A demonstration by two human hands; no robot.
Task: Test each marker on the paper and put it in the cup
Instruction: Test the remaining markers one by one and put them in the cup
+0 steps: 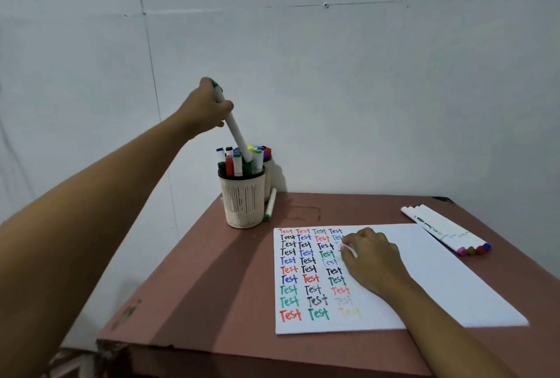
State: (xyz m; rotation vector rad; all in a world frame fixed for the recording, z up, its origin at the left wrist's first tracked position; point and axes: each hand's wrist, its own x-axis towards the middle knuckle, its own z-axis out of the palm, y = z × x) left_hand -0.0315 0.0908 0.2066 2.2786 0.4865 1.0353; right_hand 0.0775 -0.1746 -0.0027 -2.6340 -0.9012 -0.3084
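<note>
My left hand (206, 107) grips a white marker with a green cap (235, 129) above the cream slotted cup (244, 201); the marker's lower end is down among the several markers that stand in the cup. My right hand (372, 256) rests on the white paper (439, 280), its fingers curled over the right end of the rows of coloured "Test" words. Something small and white shows at its fingertips; I cannot tell what it is. A green-tipped marker (270, 204) lies on the table to the right of the cup.
Several capped white markers (445, 230) lie side by side at the far right of the brown table (197, 286). A second holder (268, 162) with markers stands behind the cup against the white wall. The table's left edge runs close to the cup.
</note>
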